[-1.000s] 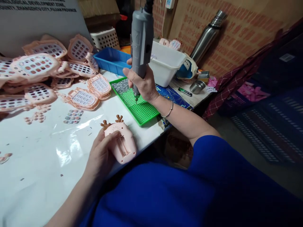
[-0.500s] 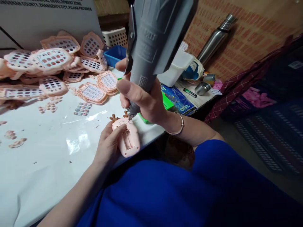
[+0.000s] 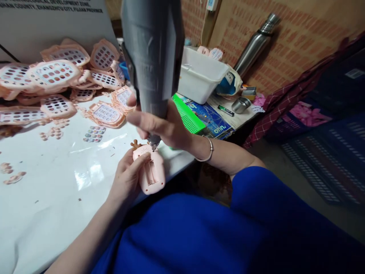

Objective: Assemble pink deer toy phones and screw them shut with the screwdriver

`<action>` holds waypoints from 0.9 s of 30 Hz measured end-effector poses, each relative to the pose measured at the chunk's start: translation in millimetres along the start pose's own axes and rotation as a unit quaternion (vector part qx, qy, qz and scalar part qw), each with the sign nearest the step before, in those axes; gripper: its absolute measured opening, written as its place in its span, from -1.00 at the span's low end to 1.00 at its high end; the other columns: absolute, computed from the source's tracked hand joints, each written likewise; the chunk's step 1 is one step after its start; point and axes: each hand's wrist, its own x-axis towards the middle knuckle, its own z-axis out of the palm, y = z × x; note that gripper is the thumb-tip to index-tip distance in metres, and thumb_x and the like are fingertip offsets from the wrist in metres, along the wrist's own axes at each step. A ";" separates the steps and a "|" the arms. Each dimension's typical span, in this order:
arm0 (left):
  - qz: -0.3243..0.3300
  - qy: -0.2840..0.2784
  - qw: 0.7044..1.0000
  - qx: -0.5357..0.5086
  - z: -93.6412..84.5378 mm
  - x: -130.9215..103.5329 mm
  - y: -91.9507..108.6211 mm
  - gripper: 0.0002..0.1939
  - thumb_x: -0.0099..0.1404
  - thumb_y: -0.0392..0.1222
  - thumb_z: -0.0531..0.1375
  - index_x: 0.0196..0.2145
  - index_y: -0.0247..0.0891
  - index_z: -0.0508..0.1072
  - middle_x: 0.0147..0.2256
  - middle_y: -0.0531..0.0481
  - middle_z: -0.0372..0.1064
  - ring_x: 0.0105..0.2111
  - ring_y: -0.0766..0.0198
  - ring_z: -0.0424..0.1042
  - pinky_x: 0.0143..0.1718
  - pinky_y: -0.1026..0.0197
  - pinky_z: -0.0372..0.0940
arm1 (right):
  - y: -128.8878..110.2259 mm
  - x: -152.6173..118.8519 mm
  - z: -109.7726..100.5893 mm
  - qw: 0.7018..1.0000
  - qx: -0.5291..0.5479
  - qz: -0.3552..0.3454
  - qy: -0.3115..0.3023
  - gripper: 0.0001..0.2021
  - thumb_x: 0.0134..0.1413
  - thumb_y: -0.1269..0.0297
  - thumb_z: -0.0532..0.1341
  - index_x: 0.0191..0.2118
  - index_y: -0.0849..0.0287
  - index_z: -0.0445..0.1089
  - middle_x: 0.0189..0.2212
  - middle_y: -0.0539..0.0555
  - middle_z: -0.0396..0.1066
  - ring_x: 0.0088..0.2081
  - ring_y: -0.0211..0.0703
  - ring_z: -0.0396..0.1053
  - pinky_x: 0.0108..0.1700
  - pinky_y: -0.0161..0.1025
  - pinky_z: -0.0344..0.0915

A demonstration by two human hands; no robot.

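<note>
My left hand grips a pink plastic toy phone by its left side, thumb lying across its back. The toy's back faces up, showing an uncovered battery compartment, screw holes at the corners and brown antlers on top. Wrapped round a grey electric screwdriver, my right hand holds it nearly upright. The driver's tip meets the toy's upper right corner, near the screw hole there. The bit's very end is too small to make out clearly.
Pink toy front shells are heaped at the back left. Small button pieces lie on the white table. A green perforated tray, a white bin, a steel cup and a steel flask stand to the right.
The screwdriver has swung from leaning right to nearly upright, its tip staying at the toy's upper right corner. The view has shifted slightly. Both hands keep their holds.
</note>
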 end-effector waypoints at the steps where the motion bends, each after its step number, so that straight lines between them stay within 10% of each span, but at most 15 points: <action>1: -0.007 0.001 1.000 -0.003 0.4 -0.3 0.7 -0.50 -0.07 -0.03 0.50 -0.22 -0.25 0.45 -0.38 0.04 0.51 -0.40 0.20 0.52 -0.38 0.24 0.41 | -4.0 3.8 -4.6 0.999 0.020 -0.026 0.012 -0.59 -0.06 0.02 0.47 -0.24 0.12 0.35 -0.59 -0.18 0.24 -0.58 -0.37 0.23 -0.51 -0.35 0.20; 9: -0.052 0.024 0.998 -0.031 -0.5 0.0 3.8 -0.46 -0.18 -0.14 0.55 -0.26 -0.23 0.42 -0.30 -0.01 0.55 -0.38 0.24 0.52 -0.39 0.28 0.46 | 9.1 33.3 -61.2 0.960 -0.091 -0.090 0.247 -0.43 -0.24 -0.19 0.50 -0.26 0.05 0.30 -0.62 -0.21 0.20 -0.63 -0.36 0.19 -0.54 -0.28 0.20; 27: -0.059 0.011 0.997 -0.053 -0.4 -0.9 4.4 -0.45 -0.19 -0.14 0.56 -0.22 -0.25 0.50 -0.31 0.00 0.57 -0.39 0.23 0.55 -0.37 0.28 0.47 | 31.5 38.5 -69.2 0.954 -0.131 -0.050 0.264 -0.30 -0.27 -0.37 0.40 -0.19 0.06 0.23 -0.57 -0.18 0.17 -0.57 -0.30 0.20 -0.44 -0.22 0.25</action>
